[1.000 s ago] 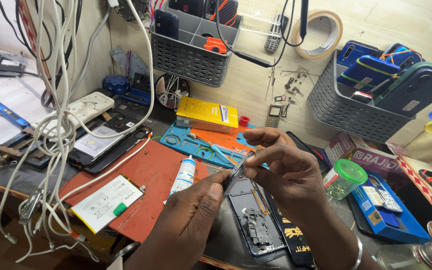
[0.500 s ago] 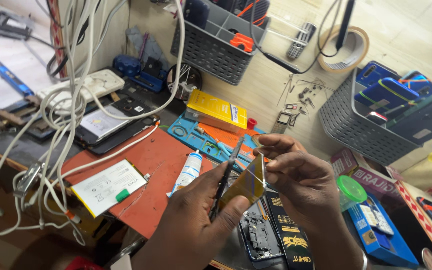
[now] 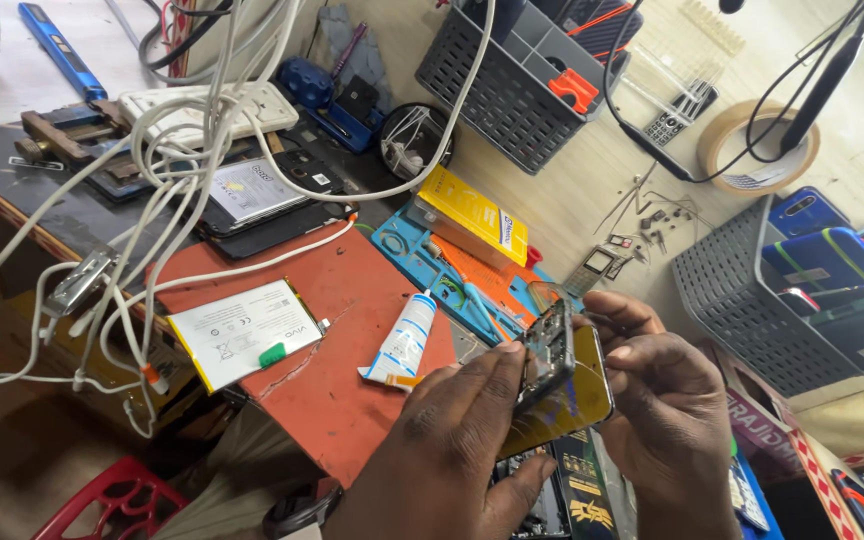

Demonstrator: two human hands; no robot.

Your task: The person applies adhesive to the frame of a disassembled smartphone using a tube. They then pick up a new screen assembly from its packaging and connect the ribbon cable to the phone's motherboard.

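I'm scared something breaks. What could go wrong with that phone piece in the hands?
The circuit board is pinched at its edges between the left hand and right hand, above the open phone; it might slip and drop. The white glue tube lies close by on the red mat; an elbow might knock it.

Left hand [image 3: 452, 440] and right hand [image 3: 667, 400] raised together, fingers pinched inward.

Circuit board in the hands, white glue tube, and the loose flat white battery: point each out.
circuit board [image 3: 549, 352], head view, middle of its exposed face
white glue tube [image 3: 403, 338], head view, mid-body
flat white battery [image 3: 245, 331], head view, label centre
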